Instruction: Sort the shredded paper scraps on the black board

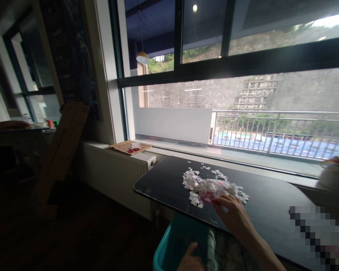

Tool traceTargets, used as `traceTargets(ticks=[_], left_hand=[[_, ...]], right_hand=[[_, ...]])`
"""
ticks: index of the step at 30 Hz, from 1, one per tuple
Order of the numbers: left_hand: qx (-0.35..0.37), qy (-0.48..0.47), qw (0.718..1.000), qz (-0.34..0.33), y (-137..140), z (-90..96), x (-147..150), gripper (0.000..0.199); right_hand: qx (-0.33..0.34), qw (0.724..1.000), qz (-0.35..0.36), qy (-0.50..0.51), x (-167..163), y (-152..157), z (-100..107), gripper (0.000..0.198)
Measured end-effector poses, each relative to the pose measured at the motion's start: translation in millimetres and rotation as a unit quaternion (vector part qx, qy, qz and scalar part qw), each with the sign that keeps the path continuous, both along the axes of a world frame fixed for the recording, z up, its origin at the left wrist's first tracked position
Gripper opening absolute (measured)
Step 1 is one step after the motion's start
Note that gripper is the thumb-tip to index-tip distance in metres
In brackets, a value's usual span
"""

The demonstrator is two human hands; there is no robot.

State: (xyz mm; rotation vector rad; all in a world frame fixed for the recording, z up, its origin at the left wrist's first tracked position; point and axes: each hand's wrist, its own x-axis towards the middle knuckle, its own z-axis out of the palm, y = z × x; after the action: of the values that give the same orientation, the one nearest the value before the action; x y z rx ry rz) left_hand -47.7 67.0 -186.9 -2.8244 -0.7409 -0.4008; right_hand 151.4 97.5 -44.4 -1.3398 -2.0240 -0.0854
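A heap of small torn or cut paper scraps [214, 185], mostly white with some pink, lies on a black tabletop [267, 203]. My right hand [230, 207] reaches to the near side of the heap, thumb and fingers closed together on scraps next to the pink ones. Under the table's front edge stands a teal bin [160, 250], its inside dark. My left hand [190, 259] is at the bottom of the view over the bin, one finger stretched out. The rest of that hand is cut off, and nothing shows in it.
Red-handled scissors [134, 149] lie on a brown cardboard sheet [121, 146] on the sill above a white radiator [115, 177]. A tall cardboard piece [60, 150] leans at left. A window runs behind the table. A white pot [332, 177] stands at right.
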Motion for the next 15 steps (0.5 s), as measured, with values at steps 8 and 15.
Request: traceTargets(ticks=[8, 15], left_hand=[[-0.019, 0.013, 0.999, 0.023, -11.5, 14.0, -0.4, 0.025], [-0.033, -0.012, 0.999, 0.027, -15.9, 20.2, -1.5, 0.027]], right_hand=[[0.0, 0.999, -0.039, -0.002, 10.3, -7.8, -0.1, 0.026], [-0.03, 0.997, -0.065, -0.005, 23.5, -15.3, 5.2, 0.025]])
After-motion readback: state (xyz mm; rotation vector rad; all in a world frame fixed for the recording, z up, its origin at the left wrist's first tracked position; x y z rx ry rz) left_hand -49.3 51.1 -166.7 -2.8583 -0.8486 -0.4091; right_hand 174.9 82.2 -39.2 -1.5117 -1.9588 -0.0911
